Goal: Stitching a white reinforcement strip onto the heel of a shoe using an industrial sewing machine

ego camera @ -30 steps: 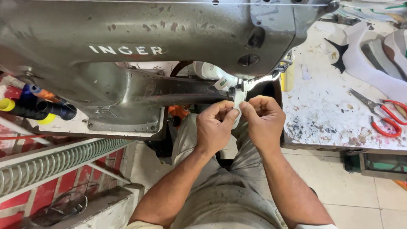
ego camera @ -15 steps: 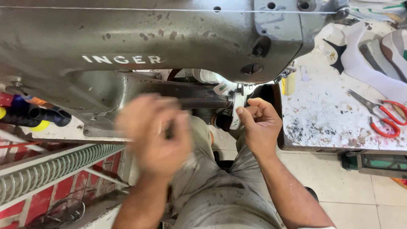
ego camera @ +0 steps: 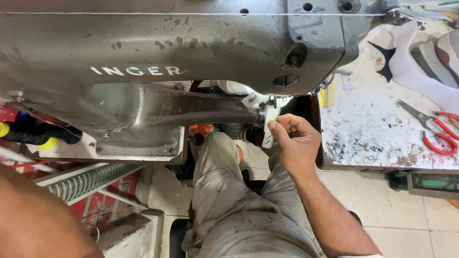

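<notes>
A large grey sewing machine (ego camera: 191,48) fills the top of the view, with its cylinder arm (ego camera: 201,112) reaching right to the needle end. My right hand (ego camera: 296,143) pinches a narrow white strip (ego camera: 269,125) that hangs at the needle end of the arm. A white tag (ego camera: 252,99) sits just above it. Only my left arm (ego camera: 43,215) shows, blurred and very near the camera at the bottom left; its hand is out of sight. My legs in pale stained trousers (ego camera: 239,200) lie below the machine.
A paint-marked worktable (ego camera: 373,134) stands to the right with red-handled scissors (ego camera: 437,131) and white and black cut pieces (ego camera: 411,67). A coiled spring (ego camera: 88,179) and black and yellow thread spools (ego camera: 43,134) lie at the left. Tiled floor shows below.
My left hand left the white strip and swept down and left, out of view past the camera. The right hand stays pinched on the strip at the needle end.
</notes>
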